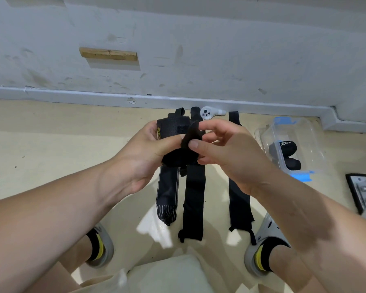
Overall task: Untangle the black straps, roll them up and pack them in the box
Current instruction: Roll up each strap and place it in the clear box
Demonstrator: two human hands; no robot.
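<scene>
Black straps (193, 197): two rolls (283, 148) in box (317, 144) at 3 o'clock; three flat at 6 o'clock; fourth strap (173, 129) gripped in left hand (144, 149), tail pinched by right hand (226, 151).

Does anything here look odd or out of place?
A white controller lies by the wall, among the tops of the laid-out straps; it looks unrelated to the packing. Nothing seems spilled or damaged.

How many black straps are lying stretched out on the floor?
3. Left strap with a striped end, middle strap beside it, right strap nearer the box. The left hand and right hand, holding a fourth strap, cover parts of them.
</scene>
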